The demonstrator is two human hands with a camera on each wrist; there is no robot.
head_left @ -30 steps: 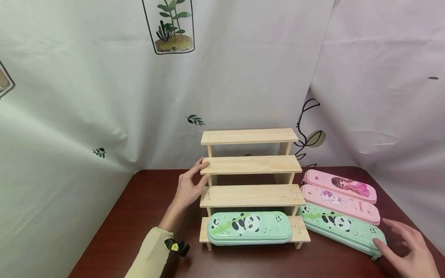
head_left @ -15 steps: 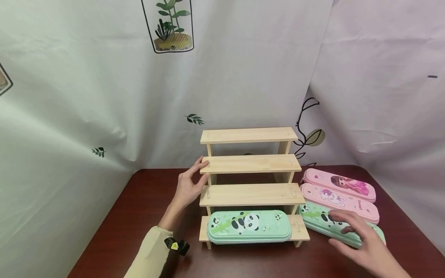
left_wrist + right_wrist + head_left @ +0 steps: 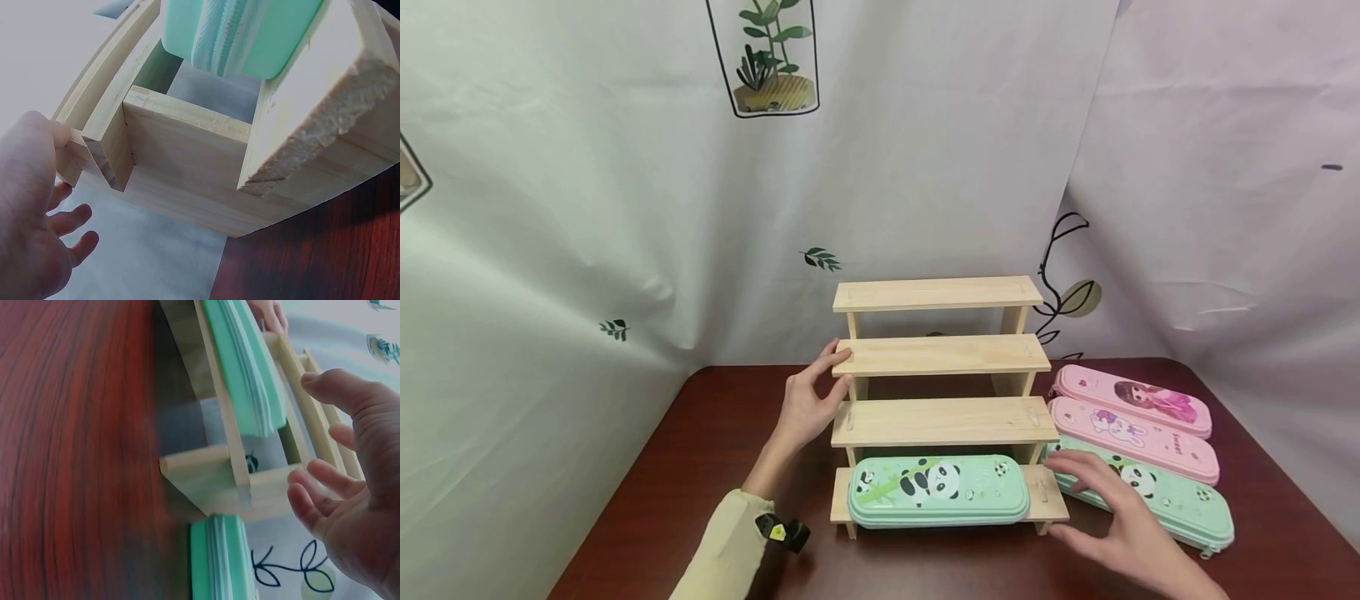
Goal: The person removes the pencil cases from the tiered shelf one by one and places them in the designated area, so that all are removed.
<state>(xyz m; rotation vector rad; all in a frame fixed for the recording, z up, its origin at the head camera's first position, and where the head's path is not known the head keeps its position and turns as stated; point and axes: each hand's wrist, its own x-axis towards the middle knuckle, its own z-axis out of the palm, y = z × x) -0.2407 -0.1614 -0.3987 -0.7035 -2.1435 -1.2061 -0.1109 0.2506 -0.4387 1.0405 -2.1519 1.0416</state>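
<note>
A four-tier wooden display rack (image 3: 943, 421) stands on the table in the head view. My left hand (image 3: 805, 407) grips the left end of its second board from the top, fingers over the board and thumb below. In the left wrist view that hand's thumb side is against the wood, other fingers hanging loose. On the lowest tier lies a mint-green panda pencil case (image 3: 936, 493), lengthwise. My right hand (image 3: 1120, 521) is held open beside the rack's lower right end, thumb and fingers spread, holding nothing. It partly covers a second green panda pencil case (image 3: 1176, 500) on the table.
Behind that second green case lie a pink bunny pencil case (image 3: 1138, 437) and a pink pencil case with a doll (image 3: 1131, 400), all slanting, right of the rack. A printed white cloth (image 3: 925, 150) hangs behind the dark red table (image 3: 700, 450).
My right hand has moved left from the right end of the green case on the table to the rack's lower right end. My left hand keeps its hold on the rack.
</note>
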